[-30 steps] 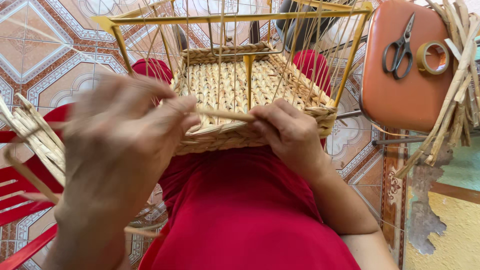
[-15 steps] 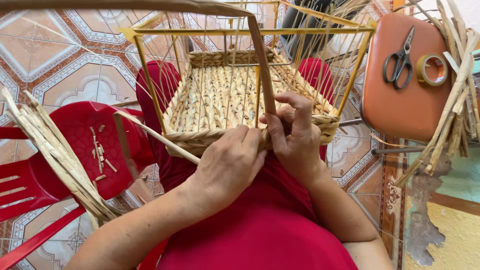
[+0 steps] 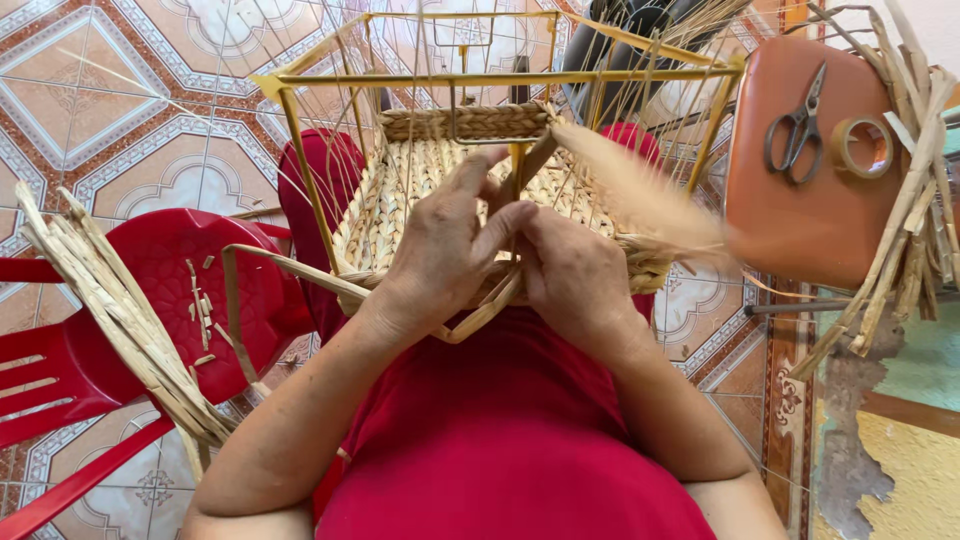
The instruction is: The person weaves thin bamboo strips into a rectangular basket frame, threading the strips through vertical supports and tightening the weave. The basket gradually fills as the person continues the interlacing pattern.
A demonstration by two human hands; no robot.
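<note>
Both hands now meet at the near rim of the half-woven straw basket on its yellow wire frame (image 3: 500, 75), which rests on the lap. Half a second ago the left hand (image 3: 445, 250) gripped lower; now its fingers pinch a flat pale straw strand (image 3: 300, 270) beside the right hand (image 3: 570, 275), closed on the rim. The strand's blurred tail sweeps right, so a fresh weave pass seems underway.

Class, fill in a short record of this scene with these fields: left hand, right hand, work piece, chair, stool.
left hand: left hand pinches a straw strand at the basket's near edge
right hand: right hand grips the same edge
work piece: half-woven basket on a yellow wire frame, on the lap
chair: red plastic chair bearing a straw bundle
stool: orange stool with scissors and tape roll
</note>
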